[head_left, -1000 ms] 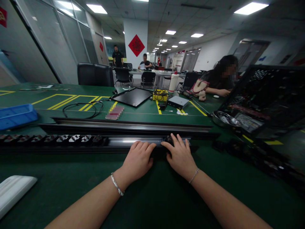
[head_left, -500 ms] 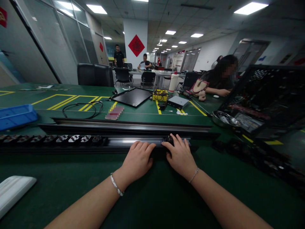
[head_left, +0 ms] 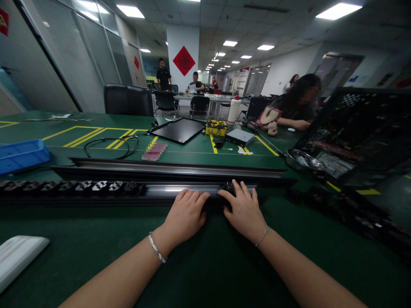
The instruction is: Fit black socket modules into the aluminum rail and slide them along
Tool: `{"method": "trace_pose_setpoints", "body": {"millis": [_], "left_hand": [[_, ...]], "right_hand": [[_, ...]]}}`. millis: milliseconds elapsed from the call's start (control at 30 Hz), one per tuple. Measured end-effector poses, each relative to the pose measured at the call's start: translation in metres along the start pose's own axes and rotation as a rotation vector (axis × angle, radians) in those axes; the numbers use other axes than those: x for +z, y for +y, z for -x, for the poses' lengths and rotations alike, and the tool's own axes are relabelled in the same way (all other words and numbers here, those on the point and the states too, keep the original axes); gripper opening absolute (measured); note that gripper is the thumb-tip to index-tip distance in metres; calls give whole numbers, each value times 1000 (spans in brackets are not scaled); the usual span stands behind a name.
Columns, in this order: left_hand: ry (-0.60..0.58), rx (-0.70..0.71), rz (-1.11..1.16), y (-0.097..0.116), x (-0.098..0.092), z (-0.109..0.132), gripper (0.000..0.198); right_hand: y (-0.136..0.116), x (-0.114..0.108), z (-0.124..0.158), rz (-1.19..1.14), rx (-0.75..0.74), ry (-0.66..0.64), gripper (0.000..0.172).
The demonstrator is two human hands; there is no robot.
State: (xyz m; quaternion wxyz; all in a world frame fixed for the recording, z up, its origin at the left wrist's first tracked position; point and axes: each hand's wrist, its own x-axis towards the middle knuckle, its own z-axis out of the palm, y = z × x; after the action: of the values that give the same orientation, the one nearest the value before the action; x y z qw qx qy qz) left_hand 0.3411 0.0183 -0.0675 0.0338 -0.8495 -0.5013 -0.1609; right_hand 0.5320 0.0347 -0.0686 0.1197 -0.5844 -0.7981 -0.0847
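Note:
A long black and silver rail (head_left: 180,190) lies across the green table in front of me. Several small dark parts (head_left: 80,186) sit in a row in its left stretch. My left hand (head_left: 186,214) rests on the rail's near edge, its fingers curled together over it. My right hand (head_left: 244,209) lies beside it with fingers spread, fingertips on a small dark part (head_left: 228,187) in the rail's channel. A second long rail (head_left: 176,167) lies just behind the first.
A blue tray (head_left: 22,155) sits far left, a white object (head_left: 19,256) near left. A black crate (head_left: 356,132) and metal bowl (head_left: 302,160) stand right. A cable loop (head_left: 109,145), black panel (head_left: 178,129) and yellow box (head_left: 215,127) lie behind. A seated person (head_left: 295,109) works at the right.
Both hands stay almost still on the rail; the right hand's fingers shift slightly. A standing person in the far background has walked a little to the right.

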Motion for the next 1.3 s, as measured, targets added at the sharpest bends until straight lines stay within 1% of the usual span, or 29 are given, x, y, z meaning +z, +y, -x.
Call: {"method": "trace_pose_setpoints", "body": {"millis": [167,333,700,1300], "left_hand": [[-1,-2,-1,0,0,0,47],[-1,-6,11,0,0,0,47],[3,-3,5,1,-1,0,47],[11,7,-2,0,1,0,48]], "right_hand": [[1,-2,0,48,-40,15,45],[1,-2,0,68,-43,20,43],[2,-3,-1,60,-36,30,38],[4,-2,-1,40,-47,52,38]]}}
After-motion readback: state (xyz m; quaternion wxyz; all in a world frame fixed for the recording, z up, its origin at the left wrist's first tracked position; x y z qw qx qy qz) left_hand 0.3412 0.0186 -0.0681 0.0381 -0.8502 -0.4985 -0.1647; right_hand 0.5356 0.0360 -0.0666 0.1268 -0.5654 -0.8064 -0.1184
